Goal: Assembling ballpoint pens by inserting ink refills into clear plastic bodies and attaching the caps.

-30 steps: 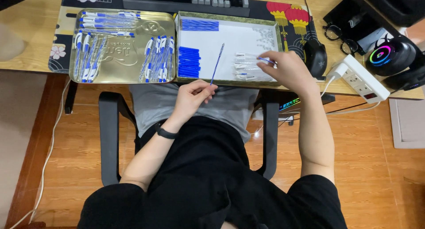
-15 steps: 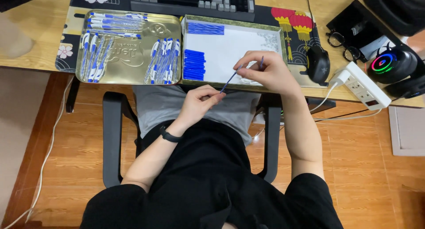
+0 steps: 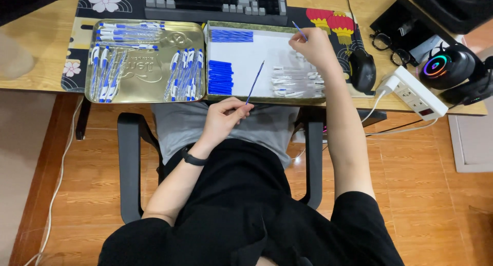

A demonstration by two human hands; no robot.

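Observation:
My left hand (image 3: pixel 226 117) sits just in front of the desk edge and pinches a thin blue pen refill (image 3: pixel 255 82) that slants up over the right tin tray (image 3: pixel 267 98). My right hand (image 3: pixel 314 50) rests over the far right part of that tray, above a row of clear pen barrels (image 3: pixel 298 81). A second thin blue refill (image 3: pixel 299 30) sticks out from its fingers. The tray also holds a row of blue refills (image 3: pixel 231 35) and a stack of blue caps (image 3: pixel 221 77). The gold tin lid (image 3: pixel 146 70) to the left carries several blue-and-white pens (image 3: pixel 185 73).
A keyboard (image 3: pixel 215 1) lies behind the trays on a patterned desk mat. To the right are a black mouse (image 3: pixel 363 70), glasses (image 3: pixel 382 40), a white power strip (image 3: pixel 411 91) and lit headphones (image 3: pixel 447 65). Chair armrests (image 3: pixel 128 163) flank my lap.
My right hand has left the refill near my left hand and moved up and right, over the clear barrels. My left hand keeps its refill, now tilted more upright.

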